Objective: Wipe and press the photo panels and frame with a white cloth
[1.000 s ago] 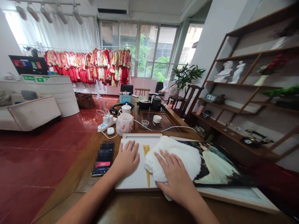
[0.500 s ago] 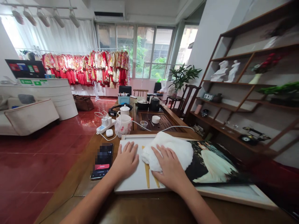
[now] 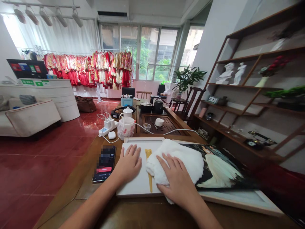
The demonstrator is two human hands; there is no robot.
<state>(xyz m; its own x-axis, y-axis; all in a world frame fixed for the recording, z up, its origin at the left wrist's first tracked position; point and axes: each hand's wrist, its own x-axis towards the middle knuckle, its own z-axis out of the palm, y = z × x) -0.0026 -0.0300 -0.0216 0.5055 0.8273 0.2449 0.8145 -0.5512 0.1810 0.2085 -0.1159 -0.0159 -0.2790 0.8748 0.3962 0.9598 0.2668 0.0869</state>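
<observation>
- The left hand (image 3: 129, 164) lies flat, fingers spread and holding nothing, palm down on the white margin of the framed photo (image 3: 221, 168).
- The right hand (image 3: 177, 181) presses open-palmed on a white cloth (image 3: 184, 157); the cloth bunches beyond and beside its fingertips, over the picture's left part.
- A phone (image 3: 105, 163) lies just outside the left hand's little finger.
- Beyond the fingertips, the wooden table (image 3: 133, 213) carries a teapot (image 3: 126, 126), a power strip (image 3: 107, 126) and a tea tray (image 3: 166, 122); red garments hang by the far windows.
- The phone's screen is blurred; the cloth hides part of the photo.
</observation>
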